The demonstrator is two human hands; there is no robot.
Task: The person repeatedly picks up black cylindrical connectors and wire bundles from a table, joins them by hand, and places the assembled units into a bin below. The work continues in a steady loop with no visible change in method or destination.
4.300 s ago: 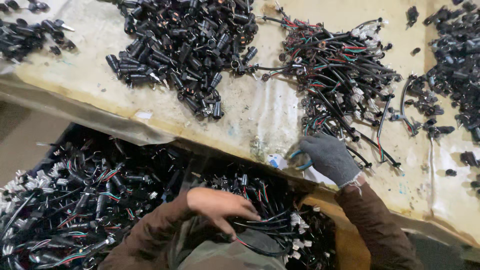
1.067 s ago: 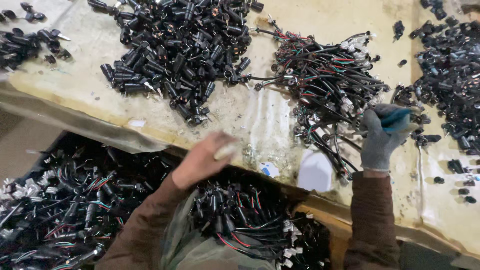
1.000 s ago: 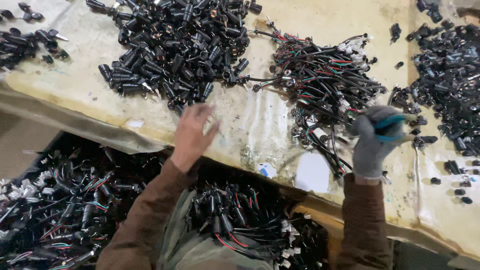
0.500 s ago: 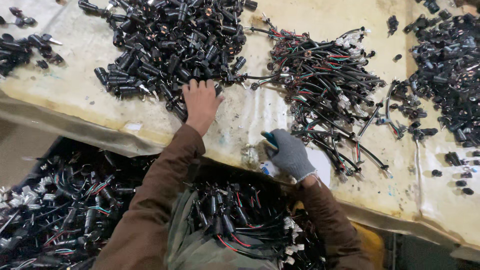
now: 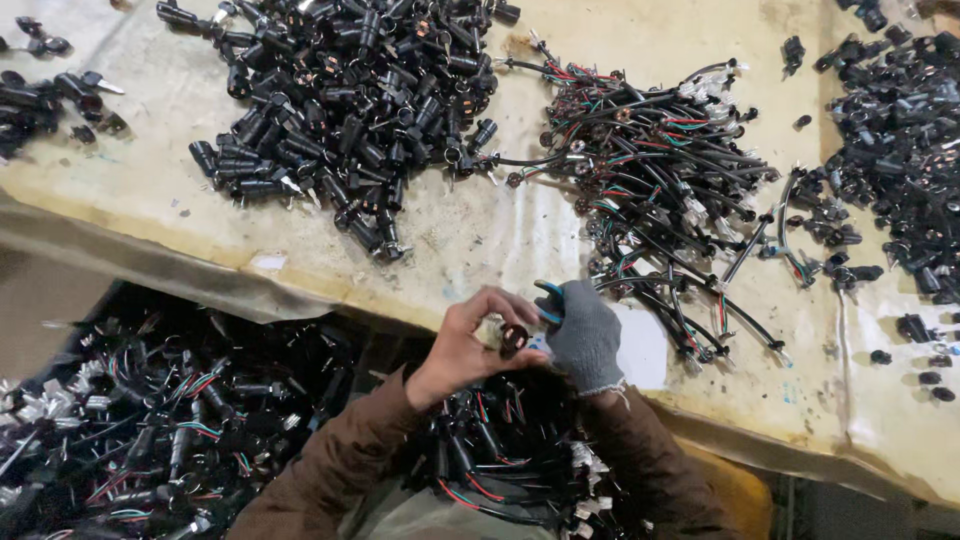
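Observation:
My bare left hand [image 5: 468,342] is closed on a small black connector part [image 5: 513,339] at the near edge of the table. My right hand [image 5: 583,335], in a grey glove, meets it there and grips a tool with blue handles [image 5: 549,299]. Both hands touch at the part, just in front of a big tangle of wired black connectors [image 5: 655,190]. A heap of loose black connector parts [image 5: 350,100] lies further away on the left.
The worn beige table [image 5: 480,225] carries another black parts pile [image 5: 905,130] at the right and a few parts [image 5: 50,95] at the far left. A white sheet [image 5: 640,345] lies beside my right hand. Below the table edge, bins hold several wired assemblies [image 5: 150,420].
My left hand reached out to the loose parts heap, then came back to the table edge with a part. My right hand swung from the right to meet it.

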